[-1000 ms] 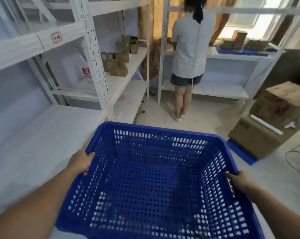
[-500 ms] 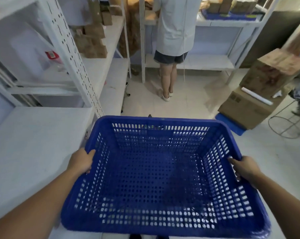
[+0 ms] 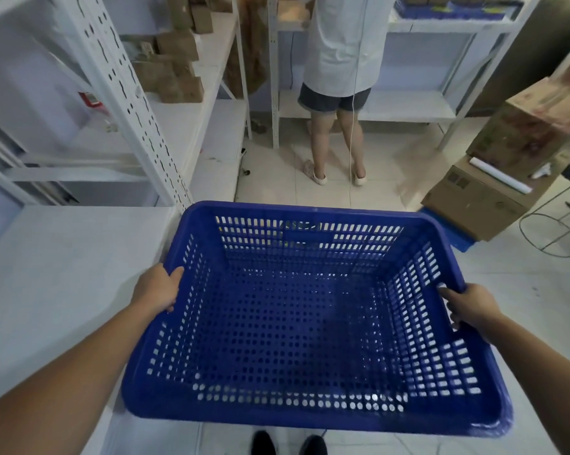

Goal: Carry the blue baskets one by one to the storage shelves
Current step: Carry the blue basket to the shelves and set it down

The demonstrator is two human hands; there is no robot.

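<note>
— What had been shifted since the earlier frame?

— Little in the grip itself; the view had been tipped downward, so that more floor was shown and shoes (image 3: 288,443) were seen under the near rim. The basket (image 3: 309,323) was still held out in front at mid-height, clear of any surface.

— How was it gripped?

— The left hand (image 3: 157,289) was curled over the left rim, fingers wrapped inward; the right hand (image 3: 470,307) was closed over the right rim likewise. The long axis was laid across the body, from hand to hand.

— And the relation that mattered?

— A bare white shelf (image 3: 63,274) was seen just left of the basket, lower than its rim, nearer the left hand. A swing leftward would probably be called for.

— Materials?

— Rigid blue plastic, perforated on floor and walls, empty, with rounded corners. The shelf was matte and flat, on a slotted metal post (image 3: 129,103).

— Farther off?

— Brown boxes (image 3: 175,73) were stacked on shelving, a person (image 3: 339,77) was stood at the far rack, and cartons (image 3: 506,165) were piled at right.
</note>
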